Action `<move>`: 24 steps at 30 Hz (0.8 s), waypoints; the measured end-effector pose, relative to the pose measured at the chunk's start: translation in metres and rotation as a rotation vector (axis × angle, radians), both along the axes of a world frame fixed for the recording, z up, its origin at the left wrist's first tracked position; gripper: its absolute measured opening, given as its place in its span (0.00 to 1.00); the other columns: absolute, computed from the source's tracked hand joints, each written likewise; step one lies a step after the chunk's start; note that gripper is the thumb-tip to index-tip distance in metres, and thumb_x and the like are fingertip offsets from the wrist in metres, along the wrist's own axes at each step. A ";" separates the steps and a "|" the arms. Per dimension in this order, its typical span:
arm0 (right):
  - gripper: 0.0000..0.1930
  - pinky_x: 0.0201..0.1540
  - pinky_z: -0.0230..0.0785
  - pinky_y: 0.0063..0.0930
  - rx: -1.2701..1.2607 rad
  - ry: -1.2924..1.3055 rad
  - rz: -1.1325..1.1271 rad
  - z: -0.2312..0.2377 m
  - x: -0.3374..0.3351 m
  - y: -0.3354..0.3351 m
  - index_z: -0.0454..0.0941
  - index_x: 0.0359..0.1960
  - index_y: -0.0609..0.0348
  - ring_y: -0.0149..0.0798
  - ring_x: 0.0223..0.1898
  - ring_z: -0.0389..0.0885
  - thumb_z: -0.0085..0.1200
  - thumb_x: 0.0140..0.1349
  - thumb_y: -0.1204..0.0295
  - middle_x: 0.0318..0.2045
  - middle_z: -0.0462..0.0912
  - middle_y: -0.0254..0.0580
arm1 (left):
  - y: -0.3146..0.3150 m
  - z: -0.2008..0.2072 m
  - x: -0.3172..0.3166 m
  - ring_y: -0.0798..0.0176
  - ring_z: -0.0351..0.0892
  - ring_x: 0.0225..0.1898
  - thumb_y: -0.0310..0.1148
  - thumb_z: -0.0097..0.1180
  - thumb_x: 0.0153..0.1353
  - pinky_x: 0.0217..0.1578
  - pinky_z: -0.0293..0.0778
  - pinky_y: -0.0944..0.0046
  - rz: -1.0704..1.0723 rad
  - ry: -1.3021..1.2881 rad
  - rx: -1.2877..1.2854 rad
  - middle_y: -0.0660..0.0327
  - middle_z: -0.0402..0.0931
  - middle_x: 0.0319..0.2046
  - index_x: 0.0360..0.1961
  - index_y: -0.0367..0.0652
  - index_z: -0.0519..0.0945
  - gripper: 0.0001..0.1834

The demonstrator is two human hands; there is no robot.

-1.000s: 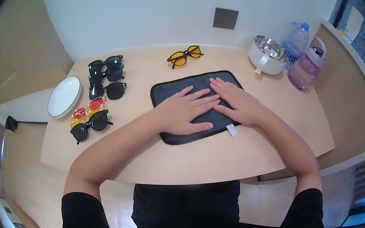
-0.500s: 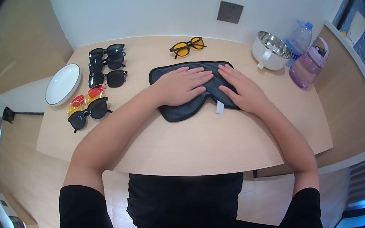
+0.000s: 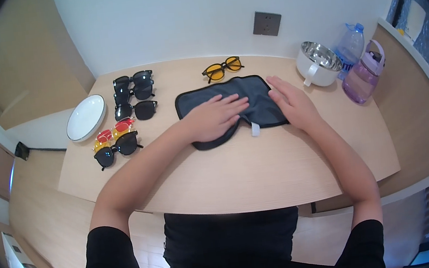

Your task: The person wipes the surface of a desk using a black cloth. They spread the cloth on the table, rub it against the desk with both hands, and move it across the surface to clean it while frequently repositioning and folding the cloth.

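A dark grey cloth pouch with a small white tag lies flat in the middle of the wooden table. My left hand rests palm down on the pouch's left half, fingers spread. My right hand lies flat at the pouch's right edge, partly on the table. Neither hand grips anything. A pair of orange-lensed sunglasses lies just beyond the pouch.
Several dark sunglasses and a red and a yellow pair lie at the left, beside a white plate. At the back right stand a white metal-lined bowl, a clear bottle and a purple bottle. A wall socket is behind.
My right hand has slid from the pouch's middle out to its right edge. The left hand stays pressed on the left half. The view has tilted, so everything sits lower in the frame.
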State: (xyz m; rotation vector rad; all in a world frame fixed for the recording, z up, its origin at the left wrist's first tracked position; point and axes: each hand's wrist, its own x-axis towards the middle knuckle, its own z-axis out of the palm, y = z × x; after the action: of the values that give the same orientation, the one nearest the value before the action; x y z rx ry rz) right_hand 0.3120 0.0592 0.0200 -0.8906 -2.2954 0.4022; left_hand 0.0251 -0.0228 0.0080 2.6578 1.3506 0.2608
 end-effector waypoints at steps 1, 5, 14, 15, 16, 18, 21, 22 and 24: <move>0.26 0.77 0.62 0.40 0.018 0.017 -0.021 -0.001 0.008 0.008 0.76 0.71 0.62 0.54 0.75 0.71 0.50 0.81 0.56 0.71 0.77 0.56 | -0.004 0.003 0.008 0.52 0.51 0.85 0.39 0.36 0.84 0.82 0.48 0.44 -0.041 0.002 -0.013 0.58 0.56 0.84 0.82 0.47 0.62 0.29; 0.26 0.74 0.65 0.40 -0.023 0.011 -0.118 -0.020 0.039 0.040 0.75 0.71 0.63 0.58 0.73 0.73 0.49 0.81 0.58 0.70 0.77 0.59 | -0.027 0.006 0.040 0.50 0.49 0.85 0.45 0.36 0.85 0.82 0.46 0.39 -0.225 -0.019 -0.070 0.55 0.55 0.84 0.82 0.41 0.60 0.31; 0.30 0.80 0.57 0.40 -0.051 -0.203 -0.052 -0.032 0.039 0.048 0.71 0.74 0.64 0.54 0.79 0.64 0.47 0.81 0.55 0.76 0.71 0.55 | -0.055 0.012 0.068 0.55 0.54 0.84 0.45 0.37 0.84 0.82 0.48 0.40 -0.483 -0.019 -0.130 0.62 0.59 0.82 0.81 0.49 0.64 0.29; 0.30 0.81 0.54 0.41 -0.071 -0.205 -0.048 -0.032 0.037 0.048 0.71 0.74 0.65 0.54 0.80 0.62 0.46 0.81 0.54 0.77 0.70 0.55 | -0.050 0.009 0.066 0.55 0.56 0.83 0.45 0.38 0.84 0.81 0.51 0.42 -0.476 -0.068 -0.132 0.61 0.62 0.81 0.79 0.52 0.68 0.28; 0.30 0.81 0.54 0.41 -0.083 -0.212 -0.044 -0.031 0.037 0.048 0.71 0.74 0.65 0.54 0.80 0.62 0.46 0.81 0.54 0.77 0.70 0.55 | -0.044 0.010 0.064 0.53 0.57 0.82 0.46 0.40 0.83 0.81 0.52 0.44 -0.476 -0.091 -0.124 0.59 0.63 0.80 0.78 0.53 0.71 0.27; 0.32 0.81 0.53 0.41 -0.061 -0.228 -0.023 -0.026 0.040 0.049 0.70 0.75 0.66 0.54 0.81 0.61 0.46 0.81 0.53 0.78 0.69 0.55 | -0.029 0.007 0.058 0.53 0.58 0.82 0.48 0.41 0.83 0.80 0.54 0.48 -0.391 -0.125 -0.031 0.58 0.65 0.80 0.76 0.54 0.74 0.27; 0.33 0.82 0.51 0.41 -0.068 -0.246 -0.025 -0.026 0.038 0.047 0.69 0.76 0.66 0.53 0.82 0.59 0.46 0.81 0.52 0.78 0.68 0.54 | -0.017 0.007 0.043 0.52 0.57 0.82 0.55 0.44 0.80 0.81 0.52 0.49 -0.349 -0.129 -0.015 0.56 0.64 0.80 0.78 0.55 0.71 0.32; 0.33 0.82 0.51 0.41 -0.059 -0.258 -0.029 -0.027 0.039 0.048 0.69 0.76 0.66 0.53 0.82 0.59 0.46 0.81 0.52 0.78 0.67 0.54 | -0.016 0.007 0.040 0.52 0.57 0.82 0.57 0.45 0.79 0.81 0.52 0.49 -0.348 -0.115 0.007 0.56 0.63 0.80 0.79 0.55 0.71 0.33; 0.33 0.82 0.51 0.40 -0.054 -0.265 -0.028 -0.029 0.040 0.048 0.69 0.76 0.65 0.53 0.82 0.59 0.46 0.82 0.52 0.79 0.67 0.54 | -0.013 0.005 0.036 0.50 0.57 0.82 0.58 0.47 0.79 0.81 0.52 0.47 -0.318 -0.115 0.007 0.56 0.63 0.80 0.79 0.54 0.70 0.34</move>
State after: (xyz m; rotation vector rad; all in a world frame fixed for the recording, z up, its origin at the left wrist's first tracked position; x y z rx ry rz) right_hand 0.3520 0.1072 -0.0086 -1.0561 -2.5184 0.3537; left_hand 0.0608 -0.0356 0.0129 2.7620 0.8794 0.3706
